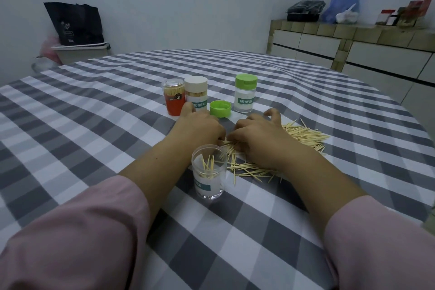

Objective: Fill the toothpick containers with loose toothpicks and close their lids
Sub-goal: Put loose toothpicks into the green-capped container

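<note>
An open clear toothpick container (208,174) stands near me with a few toothpicks inside. Loose toothpicks (303,135) lie scattered on the checked tablecloth (94,125) to its right. My left hand (200,126) and my right hand (256,134) both rest on the pile just beyond the container, fingers curled down and meeting over the toothpicks. A loose green lid (220,108) lies beyond my hands. Behind it stand a green-lidded container (245,93), a white-lidded container (196,93) and a red-labelled clear container (173,97).
The table edge curves away at the far side. A tiled counter (353,30) with bags and jars runs along the right wall. A bin with a black bag (75,30) stands at the back left.
</note>
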